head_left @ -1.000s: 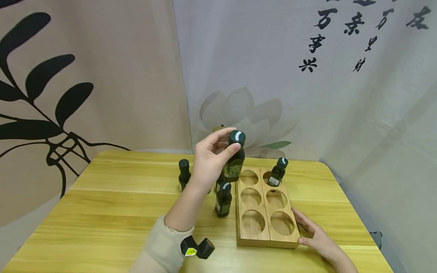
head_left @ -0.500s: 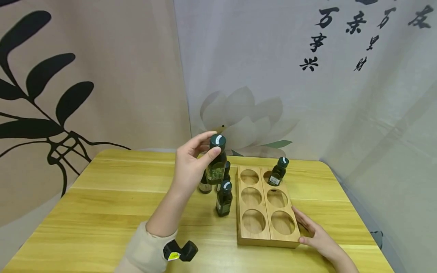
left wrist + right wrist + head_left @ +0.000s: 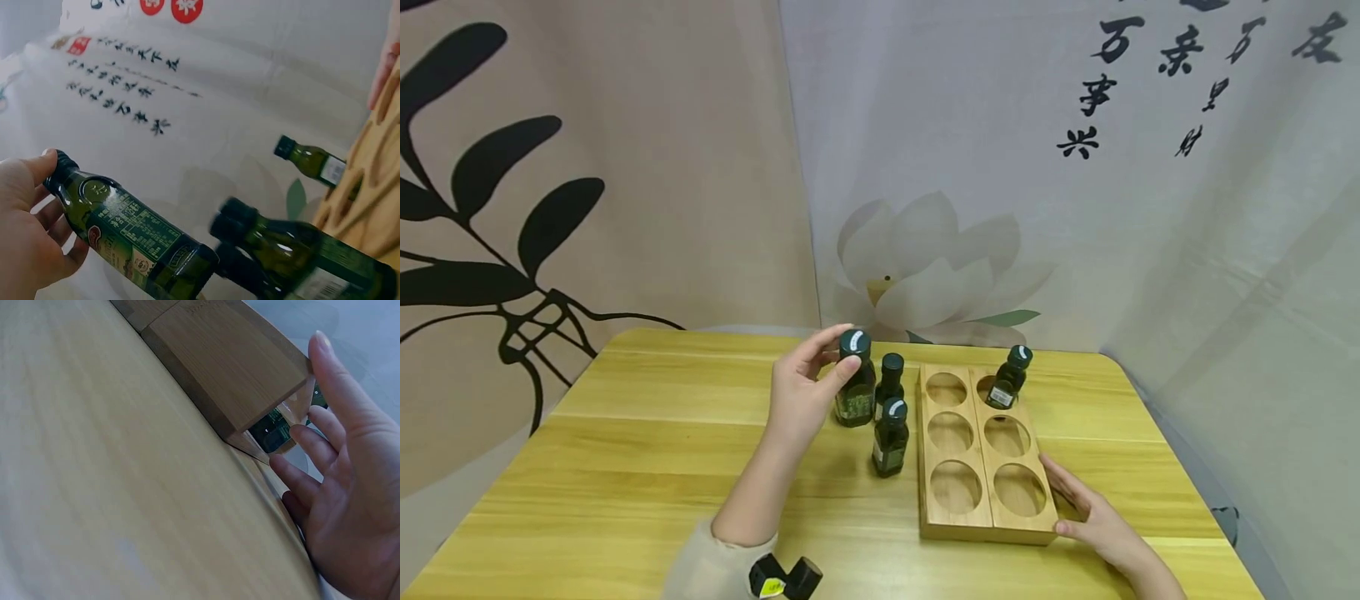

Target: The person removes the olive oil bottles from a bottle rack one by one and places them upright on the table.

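My left hand (image 3: 801, 392) pinches the dark cap of a green glass oil bottle (image 3: 855, 400), held upright left of the rack. In the left wrist view my thumb and fingers close round the cap of this bottle (image 3: 128, 231), its printed label facing the camera. Two similar bottles stand just right of it: one nearer the front (image 3: 891, 446), the other partly covered behind it (image 3: 891, 379). Another bottle (image 3: 1009, 379) leans in the far right hole of the wooden rack (image 3: 988, 536). My right hand (image 3: 1097, 521) rests at the rack's near right corner, fingers along its side.
The rack has two columns of round holes. Beneath everything is a yellow wooden table (image 3: 647, 467), whose back edge meets a printed curtain (image 3: 700, 183). A black wrist device (image 3: 786, 577) sits on my left sleeve.
My left hand has carried the bottle leftward from the rack's far left end, then lowered it beside the standing bottles. My right hand and the rack stay put.
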{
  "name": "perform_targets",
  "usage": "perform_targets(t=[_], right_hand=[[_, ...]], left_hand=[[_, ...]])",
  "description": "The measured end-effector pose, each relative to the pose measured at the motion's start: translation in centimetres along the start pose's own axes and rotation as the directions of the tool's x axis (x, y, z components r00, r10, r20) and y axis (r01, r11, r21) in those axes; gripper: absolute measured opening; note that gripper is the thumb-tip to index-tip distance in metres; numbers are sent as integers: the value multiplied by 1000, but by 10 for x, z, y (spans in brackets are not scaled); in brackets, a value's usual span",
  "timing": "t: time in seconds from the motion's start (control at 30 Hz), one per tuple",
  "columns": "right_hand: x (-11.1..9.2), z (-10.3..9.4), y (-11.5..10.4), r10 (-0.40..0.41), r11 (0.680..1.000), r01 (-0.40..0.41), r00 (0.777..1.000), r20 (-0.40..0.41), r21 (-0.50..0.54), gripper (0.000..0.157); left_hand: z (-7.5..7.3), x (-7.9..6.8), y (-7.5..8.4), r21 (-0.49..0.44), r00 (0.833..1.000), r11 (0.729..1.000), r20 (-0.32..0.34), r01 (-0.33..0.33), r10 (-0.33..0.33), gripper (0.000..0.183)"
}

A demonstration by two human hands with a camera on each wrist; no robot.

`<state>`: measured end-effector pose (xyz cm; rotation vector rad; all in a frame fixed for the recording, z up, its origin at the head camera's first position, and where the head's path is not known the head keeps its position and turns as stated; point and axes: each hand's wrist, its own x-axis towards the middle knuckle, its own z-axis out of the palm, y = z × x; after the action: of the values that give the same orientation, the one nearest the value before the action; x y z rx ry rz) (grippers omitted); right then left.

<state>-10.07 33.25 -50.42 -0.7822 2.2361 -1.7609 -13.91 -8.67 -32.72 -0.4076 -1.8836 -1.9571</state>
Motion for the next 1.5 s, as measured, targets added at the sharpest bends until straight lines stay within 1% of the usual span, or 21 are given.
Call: perform_targets(t=[0.2,0.37,0.5,0.7,0.87,1.07,1.23,1.37,1.5], right_hand=[[0,-1,2,-15,1000,15,1000,5,-6,75],[0,0,1,5,1000,-5,1000,0,5,75],[0,0,2,4,1000,-4,1000,-1,1,75],[0,0,3,-6,1000,6,1000,-2,-21,75],[0,1,0,4,1000,-4,1000,-6,-25,75],[0,1,-2,19,1000,-19,1000,-8,-20,75],[0,1,-1,7,1000,-7,1000,-6,-17,74],[0,1,-1,4,1000,-4,1000,-4,-12,74],[0,1,-2,1,1000,-1,1000,-1,-13,74]], left_hand=[[-6,-12,-21,24,999,999,-15,32,-32,37],[-9,-20,-38,44,999,998,-20,47,-46,36],[-11,-26,-51,49,998,997,-15,60,-60,36],[-13,-33,-63,59,994,992,0,113,-114,38],[-16,-39,-73,74,990,987,0,139,-139,37],[-18,-45,-88,49,988,986,-3,157,-157,37],[-20,-52,-98,59,984,982,-16,178,-177,38],[-22,-56,-104,58,984,983,-28,175,-174,38],[-22,-55,-105,48,985,984,-23,174,-173,38]])
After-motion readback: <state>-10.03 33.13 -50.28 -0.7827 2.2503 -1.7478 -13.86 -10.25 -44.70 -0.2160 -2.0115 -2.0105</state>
